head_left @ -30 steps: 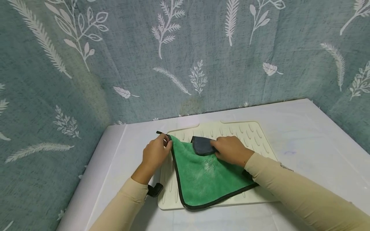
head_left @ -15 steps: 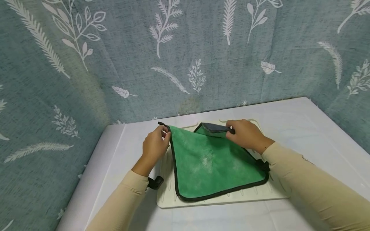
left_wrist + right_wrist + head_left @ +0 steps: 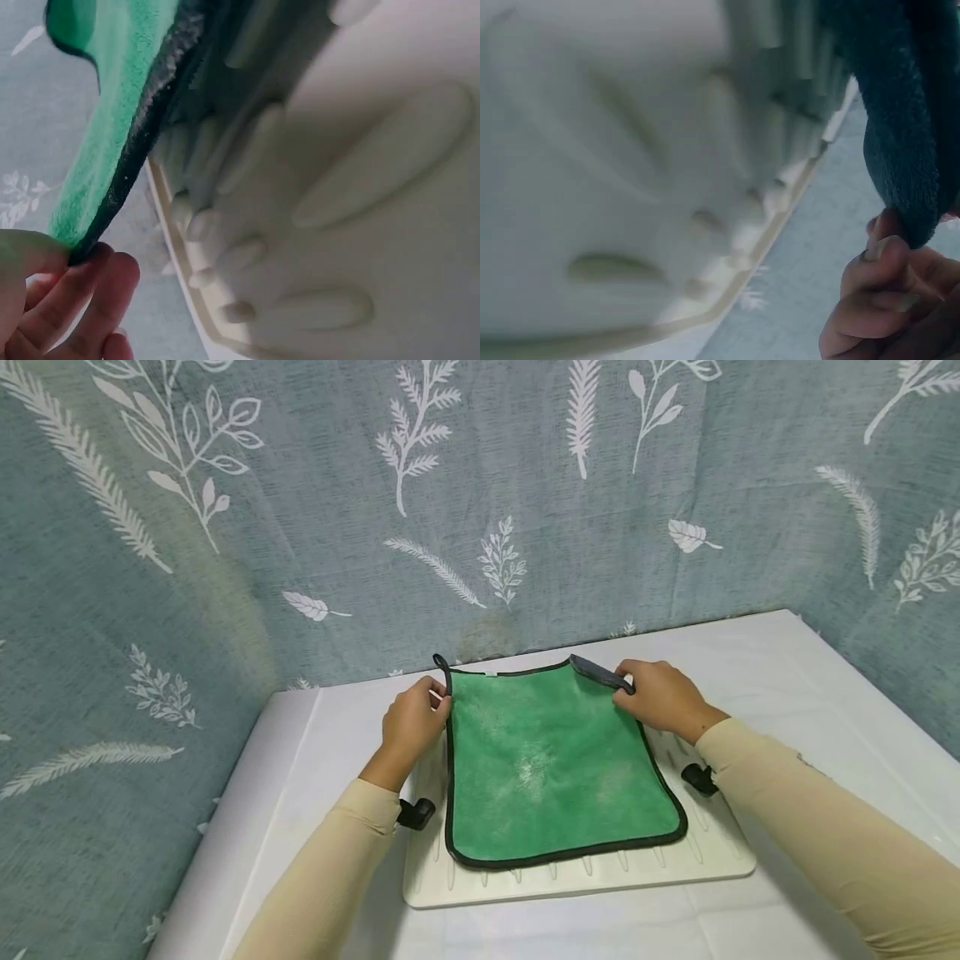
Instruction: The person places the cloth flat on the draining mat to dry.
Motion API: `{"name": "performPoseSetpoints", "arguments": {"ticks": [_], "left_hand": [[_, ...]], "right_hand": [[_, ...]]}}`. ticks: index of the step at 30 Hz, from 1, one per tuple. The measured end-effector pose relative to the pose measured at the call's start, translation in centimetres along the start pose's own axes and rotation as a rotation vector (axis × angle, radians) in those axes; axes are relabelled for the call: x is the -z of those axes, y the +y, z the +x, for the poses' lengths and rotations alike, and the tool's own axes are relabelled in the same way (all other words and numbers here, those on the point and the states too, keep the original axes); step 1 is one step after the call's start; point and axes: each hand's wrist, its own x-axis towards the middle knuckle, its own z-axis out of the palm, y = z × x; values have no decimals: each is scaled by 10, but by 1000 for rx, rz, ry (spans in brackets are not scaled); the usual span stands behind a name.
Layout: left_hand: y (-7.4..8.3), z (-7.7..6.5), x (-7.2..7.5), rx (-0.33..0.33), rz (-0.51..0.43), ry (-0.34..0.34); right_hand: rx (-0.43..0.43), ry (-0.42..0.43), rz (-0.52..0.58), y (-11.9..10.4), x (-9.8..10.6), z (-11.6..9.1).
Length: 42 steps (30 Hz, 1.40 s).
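A square green cloth (image 3: pixel 555 760) with a black edge and a hanging loop is stretched between my hands, raised over a cream ridged mat (image 3: pixel 585 877). My left hand (image 3: pixel 414 720) pinches its left edge near the upper corner; the left wrist view shows thumb and fingertips (image 3: pixel 120 274) on the black binding. At the upper right my right hand (image 3: pixel 663 697) pinches the cloth where its corner flops over, baring the dark grey-blue back. That back fills the upper right of the right wrist view, with curled fingers (image 3: pixel 870 300) gripping its lower end.
The mat lies on a white table (image 3: pixel 757 693). A blue-grey curtain (image 3: pixel 570 577) with white leaf prints hangs behind and at both sides. Black wrist cameras (image 3: pixel 416 814) stick out below both hands.
My right hand has moved up and right, spreading the sagging, folded cloth into a nearly flat square. My left hand has risen slightly, keeping its pinch. The grey fold has shrunk to a narrow flap.
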Motion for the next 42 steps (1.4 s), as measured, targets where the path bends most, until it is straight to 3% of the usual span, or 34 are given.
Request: {"name": "performPoseSetpoints", "arguments": {"ticks": [9, 13, 17, 20, 22, 25, 28, 31, 34, 38, 42], "left_hand": [[-6, 1, 4, 45, 31, -37], [-12, -7, 5, 64, 30, -65], [-15, -22, 9, 48, 51, -89], [-13, -40, 12, -41, 63, -78], [-13, -54, 14, -149, 62, -100], [-14, -77, 19, -331, 57, -188], [-16, -99, 24, -466, 66, -285], [-15, -118, 28, -533, 80, -345], [-14, -132, 27, -583, 120, -362], [-15, -144, 21, -641, 193, -296], [-18, -150, 19, -661, 234, -231]], "right_hand": [[-63, -120, 29, 8, 1, 0], [-18, -85, -16, 7, 0, -11], [71, -6, -63, -2, 1, -34], [135, 37, -91, -10, 3, -57], [183, 45, -123, -13, 2, -72], [282, 8, -182, -12, -4, -91], [387, -64, -256, -8, -10, -105], [411, -119, -302, -4, -12, -116], [408, -132, -310, -1, -12, -125], [464, -107, -293, 2, -15, -132], [569, -18, -312, 3, -23, -130]]}}
